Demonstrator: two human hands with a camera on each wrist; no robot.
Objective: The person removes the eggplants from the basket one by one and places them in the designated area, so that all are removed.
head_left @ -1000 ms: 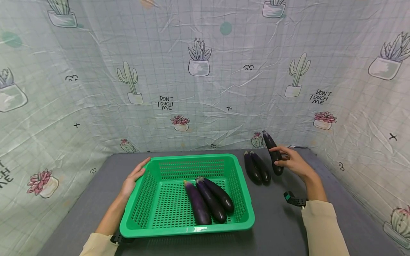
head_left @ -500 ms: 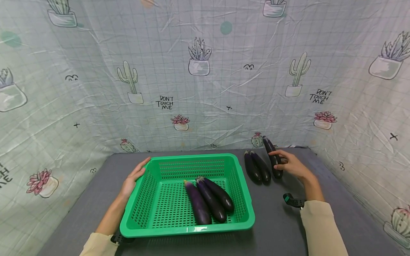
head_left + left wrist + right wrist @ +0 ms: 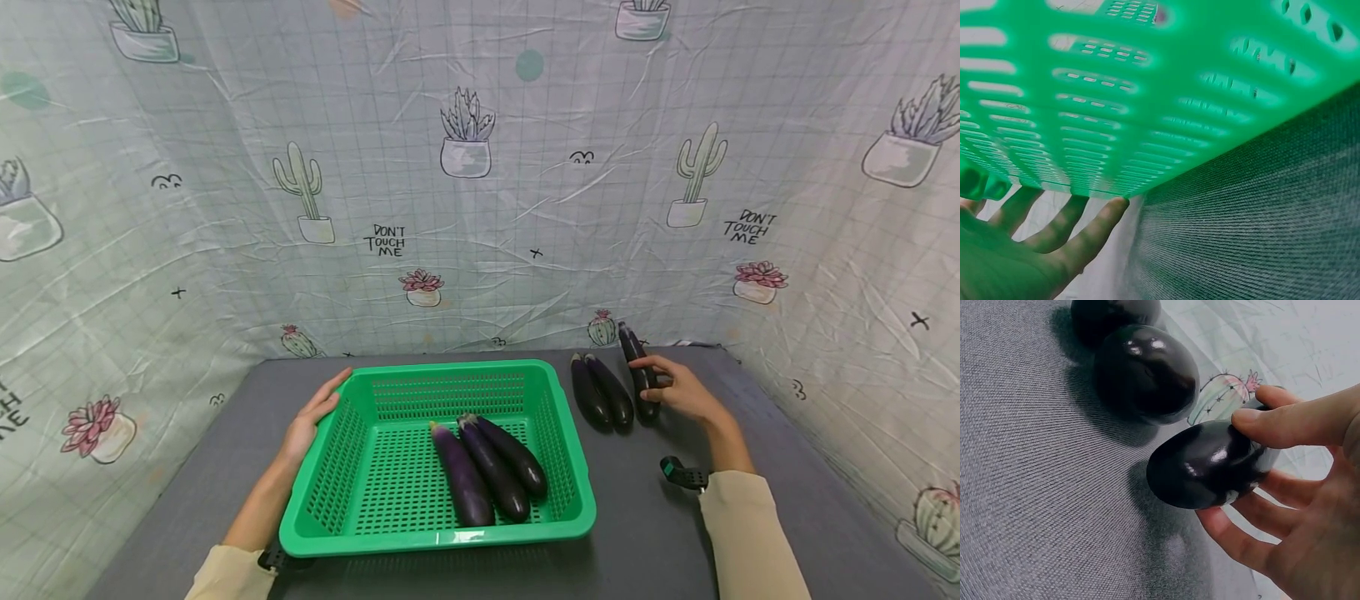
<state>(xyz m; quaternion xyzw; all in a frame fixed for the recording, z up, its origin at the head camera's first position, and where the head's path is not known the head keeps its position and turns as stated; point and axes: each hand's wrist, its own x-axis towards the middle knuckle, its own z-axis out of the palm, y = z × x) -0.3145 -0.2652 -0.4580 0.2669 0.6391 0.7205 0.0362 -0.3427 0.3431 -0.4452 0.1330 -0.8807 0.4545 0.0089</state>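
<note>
A green slotted basket stands on the grey table and holds three dark purple eggplants side by side. My left hand lies flat with straight fingers against the basket's left wall. Right of the basket two more eggplants lie together on the table. My right hand grips a third eggplant just right of them, thumb over it and fingers under it; in the right wrist view that eggplant sits low on the cloth beside the other two eggplants.
The grey table is enclosed on three sides by a cactus-print sheet. Bare table shows in front of the basket and along its right side. A black wrist strap sits on my right forearm.
My right hand has lowered the tilted eggplant down and slightly left until it lies on the table beside the pair. The left hand and the basket have stayed still.
</note>
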